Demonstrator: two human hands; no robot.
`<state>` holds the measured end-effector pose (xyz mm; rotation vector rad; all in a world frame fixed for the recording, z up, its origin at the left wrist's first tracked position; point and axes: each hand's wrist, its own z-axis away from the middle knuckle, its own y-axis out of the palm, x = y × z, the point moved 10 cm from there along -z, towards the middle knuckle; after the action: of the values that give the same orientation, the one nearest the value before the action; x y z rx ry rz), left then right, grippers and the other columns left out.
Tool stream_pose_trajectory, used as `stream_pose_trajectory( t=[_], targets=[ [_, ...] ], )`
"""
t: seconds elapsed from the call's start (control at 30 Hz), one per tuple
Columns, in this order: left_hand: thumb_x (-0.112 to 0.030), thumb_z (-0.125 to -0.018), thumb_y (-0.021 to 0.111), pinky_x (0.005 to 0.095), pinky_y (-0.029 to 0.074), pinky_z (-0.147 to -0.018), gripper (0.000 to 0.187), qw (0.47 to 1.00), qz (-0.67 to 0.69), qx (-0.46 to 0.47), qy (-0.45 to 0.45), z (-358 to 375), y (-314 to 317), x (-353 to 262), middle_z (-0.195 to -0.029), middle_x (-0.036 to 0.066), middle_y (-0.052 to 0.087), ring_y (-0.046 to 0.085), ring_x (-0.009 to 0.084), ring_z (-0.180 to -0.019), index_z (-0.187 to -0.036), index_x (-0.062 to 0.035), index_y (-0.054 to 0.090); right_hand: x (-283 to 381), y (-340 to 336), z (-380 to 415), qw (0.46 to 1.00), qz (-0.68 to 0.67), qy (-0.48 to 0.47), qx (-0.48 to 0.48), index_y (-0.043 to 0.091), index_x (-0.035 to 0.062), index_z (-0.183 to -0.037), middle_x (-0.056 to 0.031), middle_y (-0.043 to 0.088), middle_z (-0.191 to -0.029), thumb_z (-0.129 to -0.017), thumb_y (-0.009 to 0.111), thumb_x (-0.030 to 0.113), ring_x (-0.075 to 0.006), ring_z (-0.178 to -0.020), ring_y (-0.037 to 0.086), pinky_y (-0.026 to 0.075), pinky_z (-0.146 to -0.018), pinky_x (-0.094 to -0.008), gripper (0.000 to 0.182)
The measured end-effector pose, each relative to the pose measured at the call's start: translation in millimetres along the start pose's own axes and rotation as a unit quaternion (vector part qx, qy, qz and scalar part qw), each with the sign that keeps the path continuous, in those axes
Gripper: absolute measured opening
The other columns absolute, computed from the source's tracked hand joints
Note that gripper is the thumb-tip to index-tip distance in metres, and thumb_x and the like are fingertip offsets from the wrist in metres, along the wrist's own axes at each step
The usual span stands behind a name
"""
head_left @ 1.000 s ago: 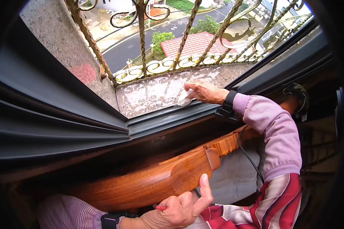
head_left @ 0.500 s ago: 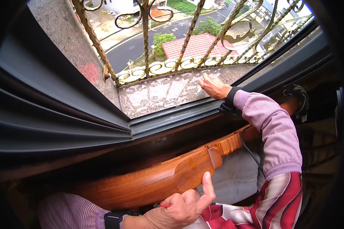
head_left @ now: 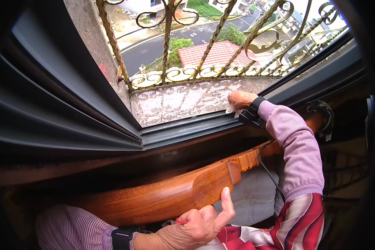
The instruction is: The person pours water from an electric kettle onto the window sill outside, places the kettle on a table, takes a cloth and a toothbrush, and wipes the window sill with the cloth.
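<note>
My right hand (head_left: 241,100) is closed on a crumpled white tissue or cloth (head_left: 232,110), low against the stone ledge (head_left: 179,100) where it meets the dark window track (head_left: 187,128). Near the bottom, my left hand (head_left: 198,225) has its fingers curled, with one digit pointing up against the carved wooden piece (head_left: 166,193). A small red object (head_left: 181,221) pokes out of that fist; the rest of it is hidden.
Twisted metal bars (head_left: 166,46) stand beyond the ledge. A dark window frame (head_left: 71,75) is on the left and another (head_left: 321,73) on the right. A grey cushion (head_left: 252,193) lies behind the wood, with a thin dark cable (head_left: 271,177) beside it.
My right hand has closed up and shifted slightly toward the window track, and white material now shows under it. The view has turned a little. My left hand looks unchanged.
</note>
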<state>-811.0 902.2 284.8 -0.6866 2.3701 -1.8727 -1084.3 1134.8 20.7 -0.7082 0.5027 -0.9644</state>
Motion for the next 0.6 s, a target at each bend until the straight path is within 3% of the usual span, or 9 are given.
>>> stream_pose_trajectory(
  t=[0.07,0.17,0.2,0.3,0.33,0.43,0.6],
  targets=[
    [-0.011,-0.073,0.052,0.0298,0.027,-0.039,0.024,1.000,-0.006,-0.001,0.004,-1,1,-2,-0.113,0.016,0.058,0.038,0.0125,-0.050,-0.085,0.0065,0.064,-12,35,-18,0.999,0.039,0.001,0.023,0.062,-0.0040,-0.089,-0.0217,0.066,-0.090,-0.067,0.077,0.034,-0.0387,-0.084,0.064,0.053,-0.072,-0.0442,0.047],
    [-0.011,-0.073,0.052,0.0299,0.027,-0.039,0.025,1.000,-0.013,-0.004,0.010,-1,2,-3,-0.114,0.017,0.058,0.038,0.0125,-0.050,-0.086,0.0068,0.064,-1,29,-14,0.995,0.071,-0.066,-0.028,0.060,-0.0047,-0.092,-0.0217,0.065,-0.089,-0.065,0.078,0.043,-0.0382,-0.085,0.064,0.054,-0.070,-0.0431,0.057],
    [-0.011,-0.073,0.052,0.0300,0.027,-0.039,0.025,1.000,-0.015,-0.003,0.012,-1,2,-3,-0.114,0.017,0.058,0.038,0.0125,-0.050,-0.086,0.0069,0.064,-1,32,-20,0.997,0.063,-0.052,0.008,0.059,-0.0049,-0.094,-0.0203,0.064,-0.086,-0.066,0.077,0.042,-0.0380,-0.084,0.063,0.054,-0.071,-0.0417,0.058],
    [-0.012,-0.073,0.052,0.0302,0.028,-0.039,0.026,1.000,-0.021,0.000,0.018,-4,1,-7,-0.114,0.017,0.058,0.038,0.0125,-0.050,-0.086,0.0072,0.064,26,17,-16,0.997,0.031,-0.067,-0.019,0.057,-0.0056,-0.092,-0.0211,0.063,-0.081,-0.067,0.076,0.041,-0.0384,-0.082,0.063,0.053,-0.071,-0.0415,0.056],
    [-0.013,-0.074,0.052,0.0302,0.028,-0.039,0.027,1.000,-0.022,0.003,0.019,-5,2,-6,-0.114,0.017,0.058,0.038,0.0125,-0.050,-0.087,0.0074,0.063,46,3,-14,0.989,0.014,-0.120,-0.081,0.054,-0.0047,-0.090,-0.0221,0.062,-0.078,-0.071,0.073,0.033,-0.0383,-0.078,0.062,0.052,-0.068,-0.0421,0.047],
    [-0.010,-0.068,0.053,0.0265,0.015,-0.036,0.029,0.986,-0.131,-0.041,0.093,-2,12,-19,-0.102,0.008,0.061,0.031,0.0068,-0.044,-0.090,0.0039,0.065,76,-20,-8,0.974,-0.074,-0.155,-0.150,0.051,-0.0036,-0.086,-0.0222,0.060,-0.075,-0.073,0.069,0.025,-0.0385,-0.075,0.061,0.050,-0.064,-0.0439,0.036],
    [-0.010,-0.068,0.053,0.0252,0.016,-0.038,0.027,0.996,-0.073,-0.046,0.031,-4,11,-15,-0.099,0.006,0.062,0.030,0.0060,-0.044,-0.089,-0.0003,0.065,92,-39,0,0.969,-0.118,-0.159,-0.145,0.049,-0.0027,-0.082,-0.0212,0.057,-0.067,-0.071,0.069,0.017,-0.0402,-0.069,0.060,0.047,-0.060,-0.0457,0.030]
  ],
)
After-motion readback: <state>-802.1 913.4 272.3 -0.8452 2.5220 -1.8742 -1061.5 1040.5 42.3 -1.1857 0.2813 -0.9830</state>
